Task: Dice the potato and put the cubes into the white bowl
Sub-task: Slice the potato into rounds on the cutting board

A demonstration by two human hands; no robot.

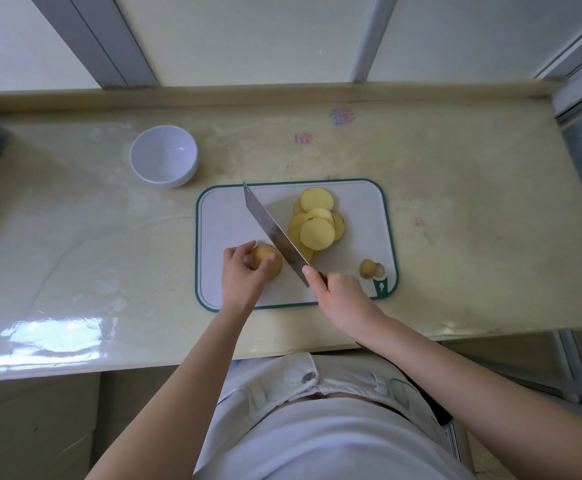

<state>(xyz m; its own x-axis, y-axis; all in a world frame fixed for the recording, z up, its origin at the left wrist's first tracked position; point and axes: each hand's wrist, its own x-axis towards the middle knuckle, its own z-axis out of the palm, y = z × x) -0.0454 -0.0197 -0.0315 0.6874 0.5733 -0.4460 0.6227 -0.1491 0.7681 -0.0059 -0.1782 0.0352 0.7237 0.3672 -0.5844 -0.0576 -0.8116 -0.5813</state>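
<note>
Left grip [243, 271], fingers and thumb curled round the uncut potato end [270, 265], pins it to the cutting board [220, 216] near the board's front left corner. Right grip [338, 292] is clamped on the knife [269, 226], whose handle is hidden inside the fist. The blade runs diagonally just right of the held piece, its heel overlapping a pile of round slices [317, 226] mid-board. A small end cap [367, 268] lies by the board's front right corner. Beyond the board's far left corner the white bowl [178, 147] stands on the surface [456, 202]. A dark object at the surface's left edge is cut off and blurred.
</note>
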